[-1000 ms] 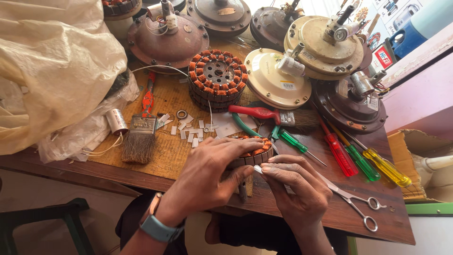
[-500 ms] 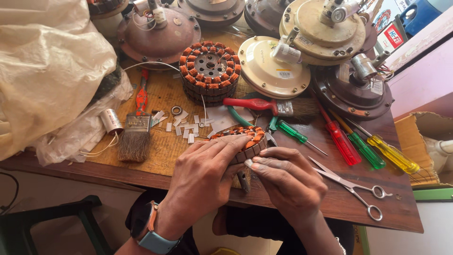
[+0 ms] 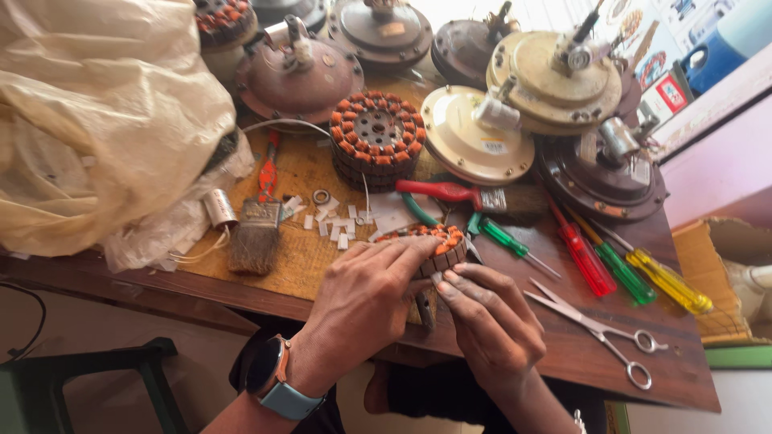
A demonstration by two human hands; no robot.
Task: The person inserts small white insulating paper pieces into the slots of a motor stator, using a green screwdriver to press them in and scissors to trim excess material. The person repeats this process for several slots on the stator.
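A cluttered wooden workbench (image 3: 563,354) holds the work, and at its near edge the left hand (image 3: 362,301) lies curled over a small copper-wound stator (image 3: 434,245) while the right hand (image 3: 490,317) pinches its side with bent fingers. Just right of the hands lie scissors (image 3: 599,329) and 3 screwdrivers (image 3: 619,269); beyond them sit a bigger stator (image 3: 376,137) and fan motor housings (image 3: 474,137).

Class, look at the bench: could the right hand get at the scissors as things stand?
Probably yes: the scissors lie flat and uncovered on the table just beside the right hand, though it is busy at the stator.

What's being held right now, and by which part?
Both hands grip the round copper-wound stator at the bench edge: left hand over its top and near side, right hand with fingertips at its lower right rim.
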